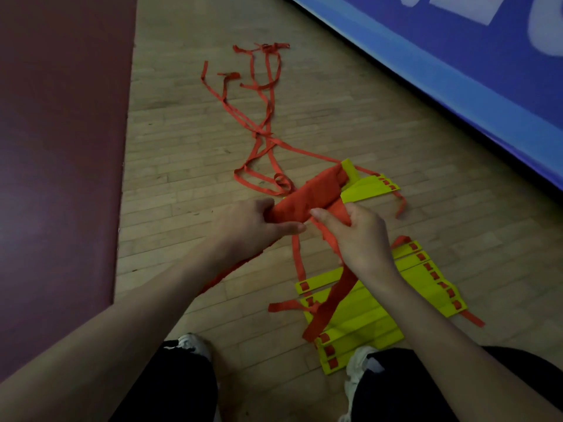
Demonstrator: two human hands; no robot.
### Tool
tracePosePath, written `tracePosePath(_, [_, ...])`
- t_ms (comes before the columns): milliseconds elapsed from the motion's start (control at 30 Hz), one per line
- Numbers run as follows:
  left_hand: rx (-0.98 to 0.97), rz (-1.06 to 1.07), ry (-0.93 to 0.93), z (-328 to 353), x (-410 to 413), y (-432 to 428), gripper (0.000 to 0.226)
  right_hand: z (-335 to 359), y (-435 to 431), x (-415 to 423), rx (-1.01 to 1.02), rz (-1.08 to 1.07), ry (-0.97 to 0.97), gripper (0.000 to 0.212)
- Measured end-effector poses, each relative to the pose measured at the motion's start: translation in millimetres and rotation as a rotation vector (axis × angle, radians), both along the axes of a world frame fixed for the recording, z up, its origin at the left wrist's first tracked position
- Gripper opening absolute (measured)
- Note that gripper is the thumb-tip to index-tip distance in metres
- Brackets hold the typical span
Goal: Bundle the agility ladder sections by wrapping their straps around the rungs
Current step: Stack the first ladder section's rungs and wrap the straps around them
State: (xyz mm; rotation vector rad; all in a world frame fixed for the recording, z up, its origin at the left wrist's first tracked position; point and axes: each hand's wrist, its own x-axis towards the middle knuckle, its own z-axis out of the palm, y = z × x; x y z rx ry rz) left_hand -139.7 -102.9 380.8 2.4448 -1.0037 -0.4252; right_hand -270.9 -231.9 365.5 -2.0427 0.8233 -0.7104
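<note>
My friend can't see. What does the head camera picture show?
The left hand and right hand grip a strap-wrapped bundle of ladder rungs over a wooden floor. Flat yellow rungs lie near the shoes; loose red straps trail away.

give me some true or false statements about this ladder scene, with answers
1. The left hand grips the red-wrapped bundle. True.
2. The right hand is empty. False: it holds a red strap.
3. The yellow rungs lie on a table. False: they lie on the wooden floor.
4. Loose straps trail away across the floor. True.
</note>
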Motion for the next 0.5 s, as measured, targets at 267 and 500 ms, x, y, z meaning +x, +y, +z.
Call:
tracePosePath(267, [0.058,-0.112,-0.397,-10.5,-26.9,-3.7,0.054,2.2,-3.9,4.8,0.204,-0.051,-0.051,0.081])
tracePosePath(500, [0.175,-0.244,-0.612,-16.1,-53.6,-7.9,0.044,-8.9,-3.5,2.2,0.241,-0.126,0.015,0.077])
